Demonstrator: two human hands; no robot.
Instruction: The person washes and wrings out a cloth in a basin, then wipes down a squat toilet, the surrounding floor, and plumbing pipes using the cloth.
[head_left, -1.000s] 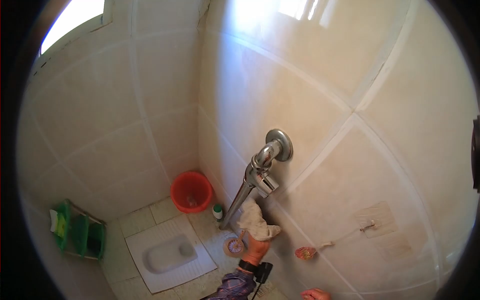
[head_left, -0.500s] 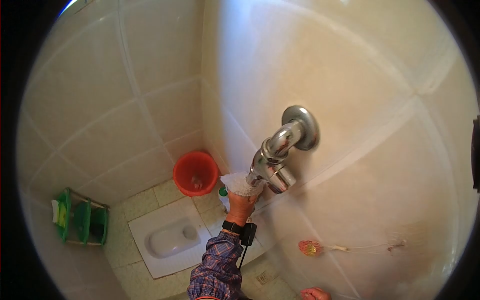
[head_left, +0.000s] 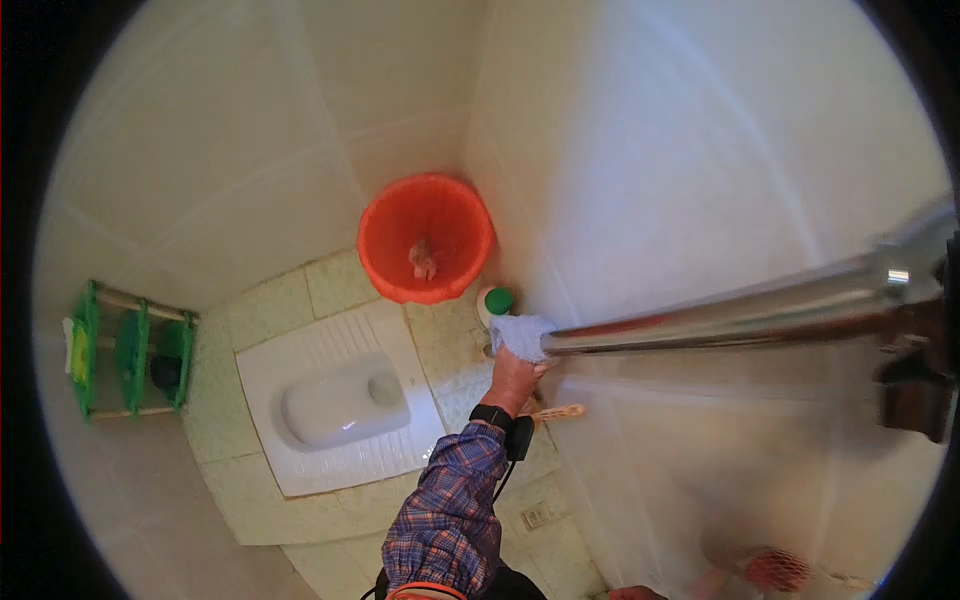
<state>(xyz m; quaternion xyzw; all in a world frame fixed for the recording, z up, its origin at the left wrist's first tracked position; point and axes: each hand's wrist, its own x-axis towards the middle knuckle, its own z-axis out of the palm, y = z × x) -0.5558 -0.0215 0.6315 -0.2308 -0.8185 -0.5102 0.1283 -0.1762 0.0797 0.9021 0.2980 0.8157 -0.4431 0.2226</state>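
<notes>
My left hand (head_left: 515, 382), below a plaid sleeve and a black wrist strap, grips a pale cloth (head_left: 520, 337). The cloth is pressed against the lower end of a chrome pipe (head_left: 720, 308), which runs down from the upper right along the tiled wall. The fingers are partly hidden behind the cloth and pipe. Just beyond the cloth stands a white bottle with a green cap (head_left: 498, 301). Of my right hand (head_left: 637, 594), only a sliver shows at the bottom edge, so its fingers are hidden.
A white squat toilet (head_left: 425, 425) is set into the floor on the left. In the corner stands a red bin (head_left: 375, 235) with something crumpled inside. A green shelf rack (head_left: 138, 350) is at far left. Near my wrist is an orange-tan handle (head_left: 560, 412); a red mesh (head_left: 778, 570) hangs lower right.
My left hand has gone from just below the valve to lower on the pipe, with the cloth still in it. The view has tilted down, and my right hand shows less.
</notes>
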